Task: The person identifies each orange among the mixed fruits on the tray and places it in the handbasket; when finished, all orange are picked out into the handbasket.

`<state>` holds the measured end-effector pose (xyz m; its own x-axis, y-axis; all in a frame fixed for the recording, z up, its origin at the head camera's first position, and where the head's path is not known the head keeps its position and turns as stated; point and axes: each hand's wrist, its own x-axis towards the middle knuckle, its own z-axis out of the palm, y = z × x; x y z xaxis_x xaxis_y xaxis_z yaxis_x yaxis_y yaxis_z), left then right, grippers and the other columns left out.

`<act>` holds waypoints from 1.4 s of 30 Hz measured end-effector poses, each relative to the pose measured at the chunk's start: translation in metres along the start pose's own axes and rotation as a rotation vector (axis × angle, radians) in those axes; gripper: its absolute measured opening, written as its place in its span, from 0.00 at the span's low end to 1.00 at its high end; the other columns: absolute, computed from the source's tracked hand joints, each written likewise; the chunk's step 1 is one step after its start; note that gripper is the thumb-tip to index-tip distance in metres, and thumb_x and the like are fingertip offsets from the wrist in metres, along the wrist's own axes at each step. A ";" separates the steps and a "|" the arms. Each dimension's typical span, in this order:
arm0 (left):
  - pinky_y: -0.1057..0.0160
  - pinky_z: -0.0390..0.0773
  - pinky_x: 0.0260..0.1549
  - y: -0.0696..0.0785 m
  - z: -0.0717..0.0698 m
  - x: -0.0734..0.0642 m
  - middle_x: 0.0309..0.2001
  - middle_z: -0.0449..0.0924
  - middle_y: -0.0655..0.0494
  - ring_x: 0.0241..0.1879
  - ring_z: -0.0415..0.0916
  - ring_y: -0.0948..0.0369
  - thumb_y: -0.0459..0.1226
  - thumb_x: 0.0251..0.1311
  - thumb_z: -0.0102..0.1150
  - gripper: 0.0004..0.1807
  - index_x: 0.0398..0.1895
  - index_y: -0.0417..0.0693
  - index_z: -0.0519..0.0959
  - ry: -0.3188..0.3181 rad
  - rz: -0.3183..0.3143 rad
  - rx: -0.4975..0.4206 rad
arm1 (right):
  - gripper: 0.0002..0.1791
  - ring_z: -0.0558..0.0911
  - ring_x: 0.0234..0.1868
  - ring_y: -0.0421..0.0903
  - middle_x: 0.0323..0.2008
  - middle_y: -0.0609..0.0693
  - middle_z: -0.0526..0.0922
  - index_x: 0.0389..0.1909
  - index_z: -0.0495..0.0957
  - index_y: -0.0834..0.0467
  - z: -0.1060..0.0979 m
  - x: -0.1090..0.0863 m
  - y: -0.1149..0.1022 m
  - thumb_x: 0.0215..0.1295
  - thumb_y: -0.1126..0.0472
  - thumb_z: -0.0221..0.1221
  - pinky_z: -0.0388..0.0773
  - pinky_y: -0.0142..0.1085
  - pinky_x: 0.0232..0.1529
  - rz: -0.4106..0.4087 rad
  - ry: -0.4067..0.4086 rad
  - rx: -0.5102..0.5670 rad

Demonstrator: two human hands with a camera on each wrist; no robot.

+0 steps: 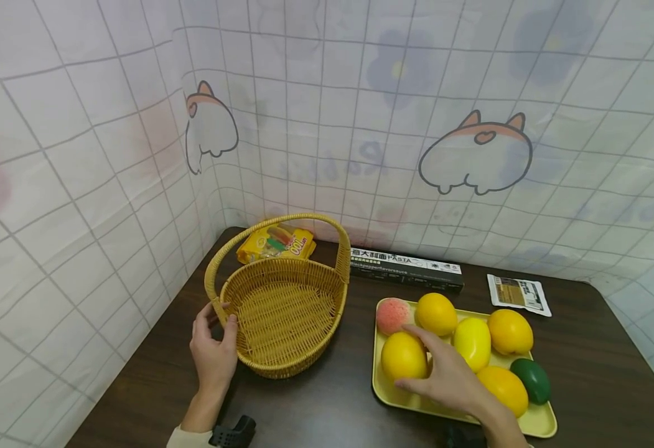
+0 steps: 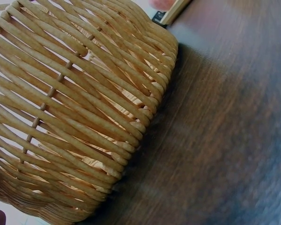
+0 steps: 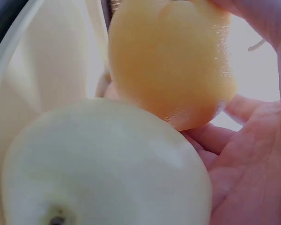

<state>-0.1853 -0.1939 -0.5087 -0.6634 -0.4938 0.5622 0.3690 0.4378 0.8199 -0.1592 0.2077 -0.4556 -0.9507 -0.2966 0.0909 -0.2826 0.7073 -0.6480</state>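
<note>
A wicker basket (image 1: 287,317) with a tall arched handle stands on the table at left. My left hand (image 1: 214,348) grips its left side by the foot of the handle, thumb toward the inside. In the left wrist view the woven wall (image 2: 70,108) fills much of the picture. At right, my right hand (image 1: 452,376) holds a round yellow-orange fruit (image 1: 402,356) between thumb and fingers, over the left part of a pale yellow tray (image 1: 385,392). The right wrist view has this fruit (image 3: 171,65) against the fingers, behind a larger pale fruit (image 3: 107,164).
Also in the tray are a pink ball-shaped fruit (image 1: 392,316), several yellow fruits (image 1: 510,331) and a dark green one (image 1: 531,381). Behind stand a yellow packet (image 1: 276,241), a pasta box (image 1: 405,270) and a small flat pouch (image 1: 519,294), near the wall sheet.
</note>
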 end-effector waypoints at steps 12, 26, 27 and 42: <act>0.64 0.70 0.44 0.000 0.002 0.001 0.48 0.79 0.47 0.46 0.73 0.61 0.29 0.61 0.60 0.19 0.55 0.36 0.75 0.007 0.016 0.000 | 0.50 0.76 0.54 0.41 0.64 0.43 0.72 0.69 0.65 0.49 -0.003 0.008 -0.012 0.44 0.38 0.73 0.76 0.46 0.53 -0.081 0.062 0.048; 0.78 0.70 0.33 0.007 -0.001 0.012 0.51 0.78 0.46 0.43 0.77 0.53 0.25 0.58 0.58 0.17 0.52 0.36 0.73 -0.078 -0.099 0.047 | 0.46 0.76 0.52 0.42 0.64 0.42 0.69 0.68 0.62 0.40 0.016 0.030 -0.046 0.48 0.50 0.74 0.78 0.40 0.48 -0.196 0.053 0.243; 0.77 0.70 0.33 0.008 -0.001 0.015 0.52 0.76 0.46 0.42 0.76 0.55 0.25 0.58 0.58 0.16 0.50 0.37 0.73 -0.102 -0.124 0.059 | 0.46 0.76 0.52 0.42 0.63 0.42 0.69 0.69 0.62 0.40 0.018 0.032 -0.048 0.48 0.51 0.74 0.78 0.40 0.48 -0.201 0.046 0.259; 0.51 0.62 0.45 0.005 0.005 0.029 0.60 0.72 0.44 0.61 0.67 0.44 0.24 0.52 0.51 0.06 0.29 0.41 0.68 -0.162 -0.131 0.154 | 0.45 0.75 0.50 0.46 0.62 0.44 0.69 0.68 0.62 0.40 0.041 0.061 -0.074 0.49 0.56 0.72 0.78 0.41 0.48 -0.248 0.062 0.389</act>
<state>-0.2058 -0.2026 -0.4886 -0.7992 -0.4322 0.4177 0.1779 0.4937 0.8512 -0.1911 0.1110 -0.4337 -0.8694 -0.3794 0.3165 -0.4450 0.3231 -0.8352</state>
